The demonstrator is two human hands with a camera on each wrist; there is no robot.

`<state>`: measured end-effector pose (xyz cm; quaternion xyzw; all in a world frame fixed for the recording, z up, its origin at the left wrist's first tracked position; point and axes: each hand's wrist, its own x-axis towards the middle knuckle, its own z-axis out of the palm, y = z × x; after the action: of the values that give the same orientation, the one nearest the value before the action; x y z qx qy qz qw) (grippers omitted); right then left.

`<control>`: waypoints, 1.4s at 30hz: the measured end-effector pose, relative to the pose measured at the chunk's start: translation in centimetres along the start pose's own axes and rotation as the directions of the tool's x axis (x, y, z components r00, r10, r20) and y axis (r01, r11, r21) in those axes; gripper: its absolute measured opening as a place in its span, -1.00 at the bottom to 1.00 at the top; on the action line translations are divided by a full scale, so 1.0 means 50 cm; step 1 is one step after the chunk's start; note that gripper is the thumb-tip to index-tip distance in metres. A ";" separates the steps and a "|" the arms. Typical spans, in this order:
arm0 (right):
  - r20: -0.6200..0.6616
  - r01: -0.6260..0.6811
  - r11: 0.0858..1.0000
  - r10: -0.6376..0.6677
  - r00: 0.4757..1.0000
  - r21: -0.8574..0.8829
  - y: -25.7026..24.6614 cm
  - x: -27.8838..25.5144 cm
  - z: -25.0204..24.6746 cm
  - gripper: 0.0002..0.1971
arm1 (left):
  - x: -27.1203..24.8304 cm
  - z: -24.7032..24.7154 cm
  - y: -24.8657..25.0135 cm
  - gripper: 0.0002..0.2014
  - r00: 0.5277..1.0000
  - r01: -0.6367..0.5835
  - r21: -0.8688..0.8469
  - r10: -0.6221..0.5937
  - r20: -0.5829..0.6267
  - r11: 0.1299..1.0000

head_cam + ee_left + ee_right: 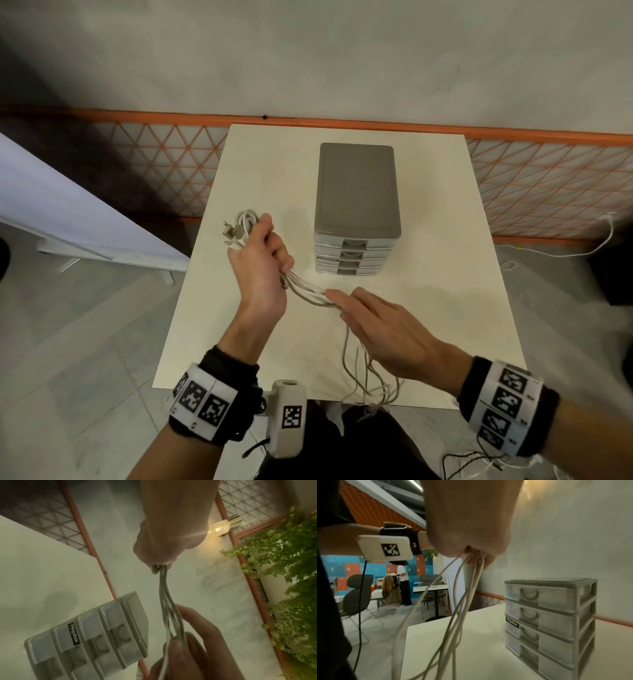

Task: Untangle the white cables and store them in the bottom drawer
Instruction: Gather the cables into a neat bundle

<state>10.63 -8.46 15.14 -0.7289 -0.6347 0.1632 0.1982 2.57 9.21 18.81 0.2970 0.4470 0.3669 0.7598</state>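
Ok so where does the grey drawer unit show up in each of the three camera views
Head: drawer unit stands at table centre, seen from above, beyond both hands.
Left wrist: lower left, tipped sideways, drawer fronts facing the camera.
Right wrist: right side, upright, all four drawers closed.
Shared landmark: the black Megabox label, legible in both wrist views.

I'm seeing the white cables (310, 291) hanging bunched above the table, loops trailing off its near edge. The grey drawer unit (356, 209) is sitting upright, bottom drawer (347, 271) shut.
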 end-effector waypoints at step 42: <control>0.476 0.198 0.971 -0.113 0.872 -0.133 -0.030 0.135 -0.135 -0.79 | -0.027 0.012 -0.034 -0.70 0.966 -0.105 0.391 0.001 0.259 0.914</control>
<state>13.61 -2.15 21.82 -0.6295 -0.7323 0.2595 -0.0130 3.17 7.09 18.34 0.5030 0.4038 0.2470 0.7232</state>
